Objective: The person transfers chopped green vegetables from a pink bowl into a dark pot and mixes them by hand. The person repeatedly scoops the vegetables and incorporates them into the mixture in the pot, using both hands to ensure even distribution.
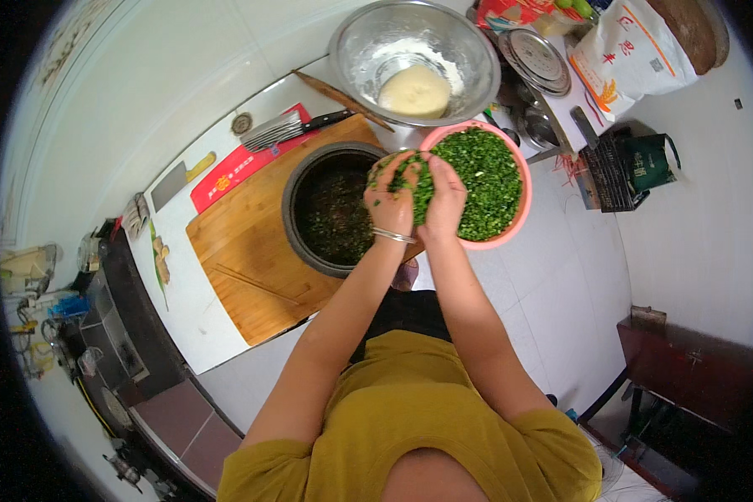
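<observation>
Cupped together, my left hand [391, 201] and my right hand [443, 197] are closed around a clump of chopped green leaves [422, 191]. Bits of green stick to my fingers, and a bangle circles my left wrist. The hands are over the gap between a dark, thick-walled pot [289, 205] on the left and a pink basin [527, 197] on the right. More chopped greens [481, 180] fill the basin. Inside the pot lies a dark mixture [330, 226] flecked with green; its right part is hidden by my left hand.
Under the pot is a wooden cutting board [217, 230] with chopsticks [259, 284]. Behind are a steel bowl [481, 50] with dough [414, 90], a wooden rolling pin [330, 94], a black-handled metal tool [274, 130] and a cleaver [171, 184]. A white bag [632, 54] stands far right.
</observation>
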{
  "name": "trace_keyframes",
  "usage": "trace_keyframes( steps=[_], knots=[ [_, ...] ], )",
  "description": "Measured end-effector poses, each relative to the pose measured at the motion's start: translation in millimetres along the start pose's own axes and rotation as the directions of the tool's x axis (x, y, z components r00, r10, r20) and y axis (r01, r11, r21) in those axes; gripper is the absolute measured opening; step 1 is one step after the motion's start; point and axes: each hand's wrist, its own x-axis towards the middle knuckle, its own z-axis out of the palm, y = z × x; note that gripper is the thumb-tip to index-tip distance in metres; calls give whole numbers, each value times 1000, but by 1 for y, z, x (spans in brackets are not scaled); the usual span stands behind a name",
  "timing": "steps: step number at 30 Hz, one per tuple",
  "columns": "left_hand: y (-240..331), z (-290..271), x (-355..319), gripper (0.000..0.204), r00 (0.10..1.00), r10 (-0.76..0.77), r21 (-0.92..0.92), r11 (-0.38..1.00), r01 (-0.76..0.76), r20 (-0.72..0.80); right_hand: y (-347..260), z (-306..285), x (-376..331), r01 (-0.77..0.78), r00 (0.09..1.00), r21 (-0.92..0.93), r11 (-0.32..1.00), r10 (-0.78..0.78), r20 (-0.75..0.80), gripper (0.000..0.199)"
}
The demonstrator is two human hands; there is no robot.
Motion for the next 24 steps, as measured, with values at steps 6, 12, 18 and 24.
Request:
trace_keyframes(
  steps=[6, 12, 18, 24],
  knots=[
    [-38, -108, 11, 37, 942, -336, 294, 900, 323, -6, 93, 25, -16, 7, 976, -379, 926, 76, 204, 21],
    [-51, -153, 27, 27, 843, -516, 687, 668, 285, 153, 101, 13, -4, 79, 957, -579, 812, 100, 271, 24],
    [-70, -158, 25, 42, 931, -193, 638, 769, -52, 309, 102, 19, -7, 400, 914, -720, 567, -193, 355, 17],
    [-59, -156, 25, 50, 910, -156, 699, 693, -176, 385, 92, 34, -18, 453, 892, -738, 501, -256, 373, 14]
  ],
)
